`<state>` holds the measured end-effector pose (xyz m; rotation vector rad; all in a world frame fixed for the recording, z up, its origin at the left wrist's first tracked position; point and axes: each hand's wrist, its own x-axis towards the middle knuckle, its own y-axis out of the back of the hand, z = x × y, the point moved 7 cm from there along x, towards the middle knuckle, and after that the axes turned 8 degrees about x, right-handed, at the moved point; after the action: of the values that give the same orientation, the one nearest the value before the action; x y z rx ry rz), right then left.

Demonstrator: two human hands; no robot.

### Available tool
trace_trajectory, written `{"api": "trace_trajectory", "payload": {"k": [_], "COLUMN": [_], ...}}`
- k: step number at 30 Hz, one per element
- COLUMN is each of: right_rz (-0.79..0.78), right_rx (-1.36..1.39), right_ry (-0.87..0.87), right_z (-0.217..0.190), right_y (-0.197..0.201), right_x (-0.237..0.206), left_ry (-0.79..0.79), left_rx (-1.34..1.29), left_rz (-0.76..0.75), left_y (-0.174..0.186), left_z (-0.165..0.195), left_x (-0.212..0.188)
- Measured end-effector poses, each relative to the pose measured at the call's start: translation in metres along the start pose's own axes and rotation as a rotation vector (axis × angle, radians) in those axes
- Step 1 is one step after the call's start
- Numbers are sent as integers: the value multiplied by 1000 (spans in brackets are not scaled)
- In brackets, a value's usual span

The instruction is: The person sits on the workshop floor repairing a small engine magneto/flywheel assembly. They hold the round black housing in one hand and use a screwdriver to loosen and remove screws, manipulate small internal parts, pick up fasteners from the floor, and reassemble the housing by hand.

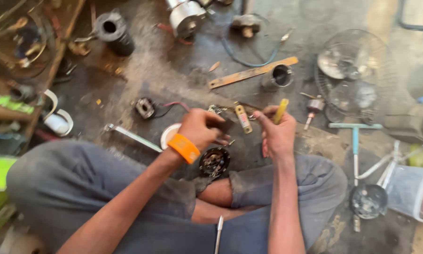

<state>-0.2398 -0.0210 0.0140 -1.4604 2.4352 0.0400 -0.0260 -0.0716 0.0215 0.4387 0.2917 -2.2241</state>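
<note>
Head view shows the left hand (199, 128) closed on a small dark part (224, 126) near centre, the right hand (277, 134) gripping a yellow-handled screwdriver (281, 110); a slip could jab fingers or drop it into the round black dish of bits (215, 162).

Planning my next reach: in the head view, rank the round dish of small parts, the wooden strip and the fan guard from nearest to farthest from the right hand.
From the right hand:
1. Round dish of small parts, just below-left, by the knees.
2. Wooden strip, on the floor farther up the view.
3. Fan guard, up at the right.
</note>
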Motion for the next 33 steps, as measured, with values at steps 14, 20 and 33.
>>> {"api": "trace_trajectory", "payload": {"k": [14,20,33], "right_rz": [-192,-130,-87], "right_rx": [-188,-18,-273], "right_ry": [-110,-134,51], "right_z": [12,-13,0], "right_y": [-29,-18,-1], "right_x": [-7,-6,7], "left_ry": [24,32,18], "left_rx": [296,97,-98], "left_rz": [139,236,3], "left_y": [-2,2,-19], "left_z": [14,3,-11], "left_x": [-10,5,1]}}
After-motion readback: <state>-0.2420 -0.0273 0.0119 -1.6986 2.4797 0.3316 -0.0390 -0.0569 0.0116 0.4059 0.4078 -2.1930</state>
